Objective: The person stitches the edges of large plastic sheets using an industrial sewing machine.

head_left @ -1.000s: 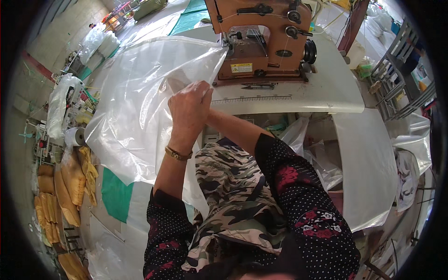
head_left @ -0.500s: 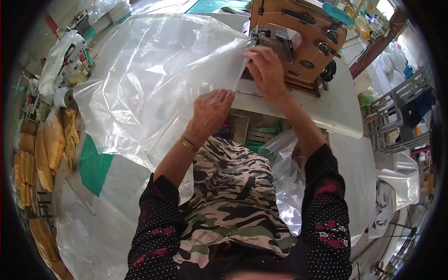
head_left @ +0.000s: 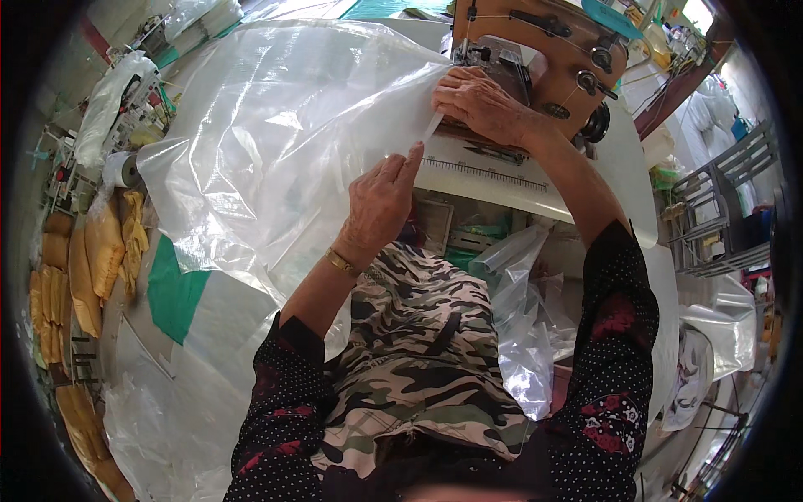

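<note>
A large, clear plastic sheet spreads over the white sewing table, its right edge running up to the needle area of a brown sewing machine. My left hand grips that edge on the side near me, with the index finger stretched along it and the other fingers curled. Close to the needle, my right hand lies palm down with bent fingers on the same edge. The fingertips and the machine's foot are partly hidden by this hand. A narrow strip of the edge shows between my hands.
A ruler scale runs along the front of the table. Crumpled clear plastic hangs beside my camouflage apron. Yellow bundles and a green cloth are at the left. A grey metal rack stands at the right.
My right hand has turned flatter over the sheet's edge, its wrist and forearm swinging right. My left index finger has stretched out along the edge.
</note>
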Tool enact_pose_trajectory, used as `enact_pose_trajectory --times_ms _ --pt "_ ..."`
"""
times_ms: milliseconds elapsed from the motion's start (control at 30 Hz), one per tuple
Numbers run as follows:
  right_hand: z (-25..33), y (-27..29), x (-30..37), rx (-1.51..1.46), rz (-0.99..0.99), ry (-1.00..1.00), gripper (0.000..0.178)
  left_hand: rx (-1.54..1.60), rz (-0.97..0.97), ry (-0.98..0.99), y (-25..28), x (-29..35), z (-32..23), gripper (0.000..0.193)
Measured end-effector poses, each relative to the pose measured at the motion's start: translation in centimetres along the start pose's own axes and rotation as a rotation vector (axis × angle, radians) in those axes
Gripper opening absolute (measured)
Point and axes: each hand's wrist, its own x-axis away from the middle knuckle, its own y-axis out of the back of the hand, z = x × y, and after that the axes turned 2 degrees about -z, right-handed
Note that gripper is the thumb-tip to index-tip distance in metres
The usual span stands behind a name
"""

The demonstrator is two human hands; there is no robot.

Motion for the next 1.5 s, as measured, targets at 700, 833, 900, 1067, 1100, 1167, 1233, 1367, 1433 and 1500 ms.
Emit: enact_pose_trajectory --times_ms 700,833,900,1067,1100,1167,1233,1367,1433,1500 --pt "-2.5 -3.0 1.6 -0.006 -0.299 -0.005 0.017 0.115 0.050 0.232 -0.6 -0.4 0.1 0.030" --pt "-2.9 -3.0 1.7 -0.030 -0.298 0.027 0.020 0.253 -0.001 0.316 -0.2 -1.1 0.2 0.017" --pt "-3.1 -3.2 1.8 -0.039 -0.307 0.034 0.021 0.320 -0.021 0.361 0.0 -1.5 0.2 0.013" --pt "-3.2 -3.3 1.8 -0.061 -0.273 -0.032 0.021 0.471 -0.047 0.450 0.6 -2.2 0.3 0.008" --pt "-3.1 -3.2 1.8 -0.064 -0.274 -0.036 0.021 0.470 -0.042 0.451 0.5 -2.2 0.5 0.008" --pt "-2.9 -3.2 1.5 -0.042 -0.272 -0.036 0.022 0.582 -0.061 0.504 0.5 -2.2 1.0 0.008" --pt "-3.0 -3.6 1.3 -0.016 -0.293 -0.058 0.021 0.516 -0.054 0.461 1.0 -2.7 1.1 0.008" --pt "-3.0 -3.7 1.5 0.006 -0.298 -0.087 0.018 0.191 -0.014 0.302 2.5 -3.7 0.6 0.008" --pt "-3.3 -3.5 1.2 0.015 -0.308 -0.052 0.017 0.057 -0.032 0.168 3.2 -4.6 0.5 0.011" --pt "-3.6 -3.3 1.0 0.027 -0.316 -0.018 0.017 -0.073 -0.051 0.033 3.3 -4.5 0.5 0.015"
